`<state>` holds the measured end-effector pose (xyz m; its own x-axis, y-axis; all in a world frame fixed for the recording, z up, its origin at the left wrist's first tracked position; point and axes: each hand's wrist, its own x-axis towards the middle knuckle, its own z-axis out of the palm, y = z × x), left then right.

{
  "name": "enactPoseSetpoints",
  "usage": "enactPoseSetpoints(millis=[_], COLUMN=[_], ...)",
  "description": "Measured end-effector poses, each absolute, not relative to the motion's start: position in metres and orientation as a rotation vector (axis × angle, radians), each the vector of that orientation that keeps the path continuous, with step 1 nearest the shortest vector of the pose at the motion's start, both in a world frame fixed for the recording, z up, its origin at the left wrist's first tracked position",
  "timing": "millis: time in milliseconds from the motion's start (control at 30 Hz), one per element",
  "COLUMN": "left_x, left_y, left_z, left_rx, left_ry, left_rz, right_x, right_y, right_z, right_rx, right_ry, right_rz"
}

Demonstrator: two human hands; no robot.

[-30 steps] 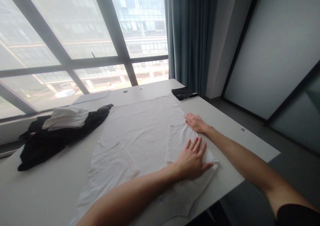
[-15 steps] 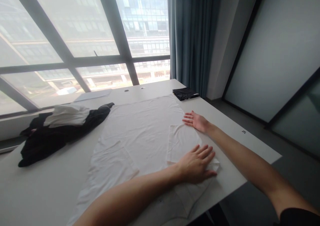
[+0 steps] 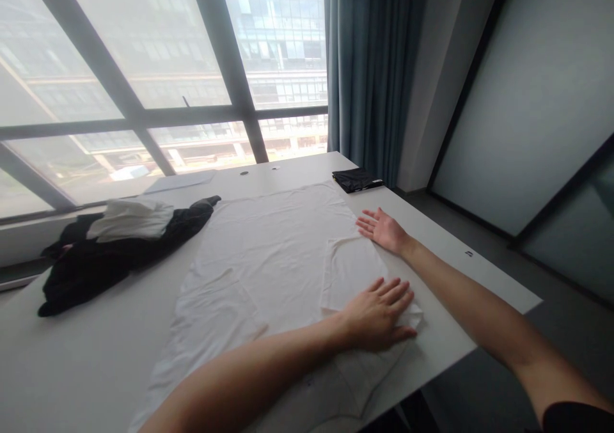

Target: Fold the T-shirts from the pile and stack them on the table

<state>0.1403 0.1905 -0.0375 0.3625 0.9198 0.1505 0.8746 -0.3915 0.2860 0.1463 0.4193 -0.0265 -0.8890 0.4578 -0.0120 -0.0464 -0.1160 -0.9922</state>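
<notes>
A white T-shirt point(image 3: 283, 247) lies spread on the table, its hem toward the window and its neckline near the front edge. One sleeve point(image 3: 348, 270) is folded inward over the shirt's right side. Flat on the shoulder area rests my left hand point(image 3: 378, 314), palm down with fingers spread, its forearm crossing the shirt. My right hand point(image 3: 384, 229) is beside the shirt's right edge, palm turned up and fingers extended, holding nothing. Part of the shirt is hidden under my left forearm.
On the table's left side lies a heap of black clothing point(image 3: 119, 254) with a white cloth point(image 3: 132, 219) on top. A folded black garment point(image 3: 355, 180) sits at the far right corner. Windows and a blue curtain point(image 3: 374, 68) stand behind the white table point(image 3: 441, 247).
My right hand has shifted slightly right and away from me along the shirt's edge. My left hand stays in place on the shoulder area.
</notes>
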Motion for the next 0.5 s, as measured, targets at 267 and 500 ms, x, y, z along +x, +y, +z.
enactPoseSetpoints(millis=[267,500], left_x=[0.140,0.141], left_y=[0.190,0.190], left_z=[-0.035,-0.036], left_rx=[2.474,2.480], left_ry=[1.654,1.649], left_rz=[0.408,0.393], right_x=[0.171,0.149], right_y=[0.420,0.436], right_z=[-0.014,-0.037], right_rx=[-0.179,-0.494], right_ry=[-2.027,-1.833], right_rz=[2.455,2.017])
